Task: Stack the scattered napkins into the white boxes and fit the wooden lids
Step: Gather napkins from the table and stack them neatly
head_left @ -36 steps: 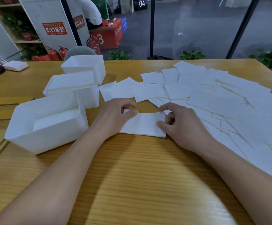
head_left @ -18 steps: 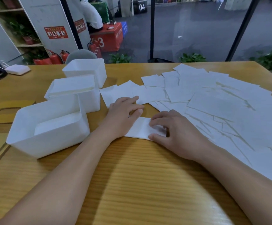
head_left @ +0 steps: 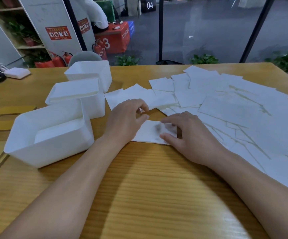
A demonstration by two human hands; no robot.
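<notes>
Bare forearms, no sleeves; hands (head_left: pixel 160 131) ungloved, ringless.

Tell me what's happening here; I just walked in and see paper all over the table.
A person is gathering napkins into white boxes. Both hands, left hand and right hand, are on a small napkin stack at the near table edge, squaring it up. The near box is partly filled, the middle box is full to the rim, and the far box shows no napkins from here. Many loose napkins cover the right side. The wooden lids lie at the left, not yet fitted.
</notes>
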